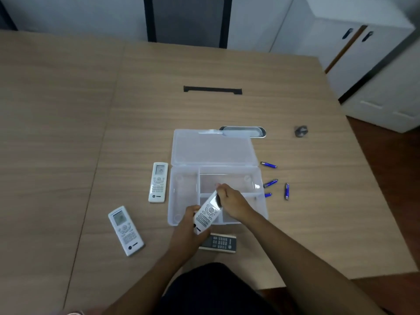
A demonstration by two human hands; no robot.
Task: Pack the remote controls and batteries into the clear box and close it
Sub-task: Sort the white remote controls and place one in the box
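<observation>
The clear box (184, 192) lies open on the table, its lid (213, 147) folded back flat behind it. Both hands hold one white remote (208, 213) tilted over the box's front compartments: my left hand (187, 228) grips its lower end, my right hand (231, 202) its upper end. Two more white remotes lie left of the box, one (158, 182) close to its side and one (125, 230) nearer the front. A dark remote (219, 243) rests just in front of the box. Several blue batteries (269, 165) (286, 191) lie scattered to the right of the box.
A metal oval tray (243, 131) sits behind the lid. A small grey object (301, 131) lies far right. A black cable slot (212, 90) is set in the table further back. White cabinets (354, 42) stand beyond the right edge.
</observation>
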